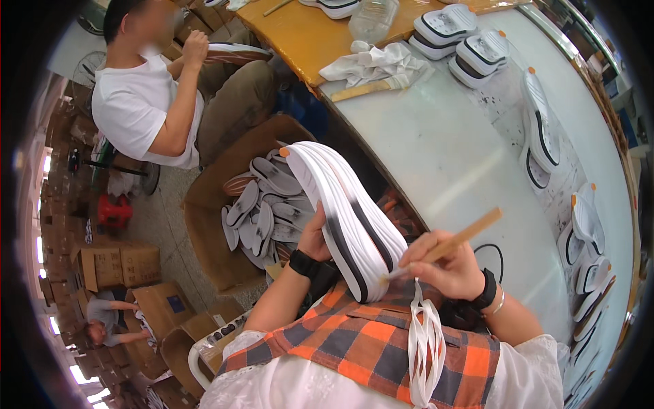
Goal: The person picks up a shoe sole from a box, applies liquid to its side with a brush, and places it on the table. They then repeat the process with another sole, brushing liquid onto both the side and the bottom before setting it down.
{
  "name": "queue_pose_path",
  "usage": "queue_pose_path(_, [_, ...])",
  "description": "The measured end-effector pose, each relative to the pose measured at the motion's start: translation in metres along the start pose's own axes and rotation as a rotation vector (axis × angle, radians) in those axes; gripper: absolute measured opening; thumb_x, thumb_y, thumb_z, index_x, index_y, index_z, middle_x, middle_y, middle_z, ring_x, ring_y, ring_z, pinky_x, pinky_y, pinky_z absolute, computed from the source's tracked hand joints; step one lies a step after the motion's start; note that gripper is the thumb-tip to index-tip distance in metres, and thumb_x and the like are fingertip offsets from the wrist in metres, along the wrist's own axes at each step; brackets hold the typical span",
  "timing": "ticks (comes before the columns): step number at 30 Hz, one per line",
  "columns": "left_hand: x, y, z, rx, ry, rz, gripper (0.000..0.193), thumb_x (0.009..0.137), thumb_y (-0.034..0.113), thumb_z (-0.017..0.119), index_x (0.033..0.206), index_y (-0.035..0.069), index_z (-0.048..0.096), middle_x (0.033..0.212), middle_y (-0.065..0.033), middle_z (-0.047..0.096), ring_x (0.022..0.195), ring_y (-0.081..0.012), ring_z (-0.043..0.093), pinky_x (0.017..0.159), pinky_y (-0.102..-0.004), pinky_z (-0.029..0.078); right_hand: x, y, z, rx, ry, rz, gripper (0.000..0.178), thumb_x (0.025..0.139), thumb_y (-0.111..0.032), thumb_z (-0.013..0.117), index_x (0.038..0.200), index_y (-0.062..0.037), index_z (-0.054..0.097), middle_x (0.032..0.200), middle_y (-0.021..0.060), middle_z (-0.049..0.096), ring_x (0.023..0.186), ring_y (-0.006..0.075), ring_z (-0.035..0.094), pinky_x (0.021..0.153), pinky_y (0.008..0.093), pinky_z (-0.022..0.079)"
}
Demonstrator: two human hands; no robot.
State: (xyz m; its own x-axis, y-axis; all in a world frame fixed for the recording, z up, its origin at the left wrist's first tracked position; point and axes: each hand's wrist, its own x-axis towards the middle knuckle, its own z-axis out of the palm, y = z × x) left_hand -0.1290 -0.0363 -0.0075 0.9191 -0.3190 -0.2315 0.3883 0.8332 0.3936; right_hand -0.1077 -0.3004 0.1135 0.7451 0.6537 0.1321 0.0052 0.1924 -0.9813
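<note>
My left hand point(315, 235) is closed around what looks like a pair of thick white shoe soles point(334, 204) pressed together, with black stripes along the sides and an orange tip at the far end. They are held tilted above my lap, heel end toward me. Pinched in my right hand point(446, 269) is a brush with a flat wooden handle point(470, 232). Its bristles point(392, 276) meet the heel end of the soles. The fingertips of my left hand are hidden behind the soles.
A cardboard box point(204, 232) full of loose soles stands at left. On the white table point(436, 150) lie stacked soles point(446, 27), a white cloth point(375, 65), another wooden-handled brush point(361, 90) and a clear plastic jug point(373, 19). A co-worker point(143, 102) sits at far left holding a sole.
</note>
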Motion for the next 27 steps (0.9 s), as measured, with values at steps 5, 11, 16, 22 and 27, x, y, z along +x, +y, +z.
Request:
queue_pose_path(5, [-0.005,-0.004,-0.001,-0.111,-0.055,-0.067,0.059,0.090,0.043,0.048,0.133,0.004,0.037,0.128,-0.0155,0.049,0.114,-0.0309,0.051,0.098,-0.0454,0.041,0.018,-0.010,0.011,0.090,0.120,0.119,0.009,0.085,-0.007,0.061,0.088,-0.0005,0.056,0.083,0.0052,0.064,0.070,0.0076,0.060,0.055,0.0201,0.047])
queue_pose_path(11, [-0.007,-0.012,-0.012,-0.150,-0.093,-0.006,0.057,0.092,0.042,0.046,0.131,0.002,0.039,0.127,-0.0151,0.050,0.113,-0.0299,0.052,0.098,-0.0445,0.042,-0.004,-0.007,0.006,0.098,0.026,0.140,0.011,0.084,-0.008,0.063,0.087,-0.0006,0.057,0.079,0.0043,0.063,0.069,0.0084,0.059,0.060,0.0210,0.048])
queue_pose_path(16, [-0.005,-0.004,0.008,-0.048,-0.076,-0.068,0.060,0.090,0.046,0.047,0.131,0.002,0.039,0.127,-0.0149,0.050,0.113,-0.0296,0.052,0.097,-0.0439,0.042,0.021,-0.015,0.015,0.044,0.080,0.062,0.011,0.083,-0.004,0.062,0.089,-0.0007,0.054,0.089,0.0086,0.064,0.072,0.0077,0.058,0.060,0.0207,0.045])
queue_pose_path(22, [-0.014,-0.008,0.013,0.116,0.141,-0.014,0.066,0.088,0.051,0.048,0.132,0.003,0.038,0.127,-0.0152,0.050,0.115,-0.0295,0.050,0.098,-0.0440,0.041,0.010,-0.022,0.007,-0.204,-0.069,-0.027,0.008,0.083,-0.002,0.062,0.087,-0.0009,0.055,0.086,0.0072,0.063,0.070,0.0095,0.058,0.061,0.0227,0.047])
queue_pose_path(27, [-0.013,-0.004,0.019,0.010,0.010,-0.082,0.064,0.089,0.048,0.047,0.133,0.003,0.037,0.127,-0.0145,0.050,0.116,-0.0294,0.050,0.099,-0.0449,0.040,0.020,-0.022,0.013,-0.217,0.005,0.002,0.009,0.082,-0.001,0.062,0.087,-0.0009,0.055,0.085,0.0077,0.062,0.070,0.0116,0.059,0.062,0.0243,0.047])
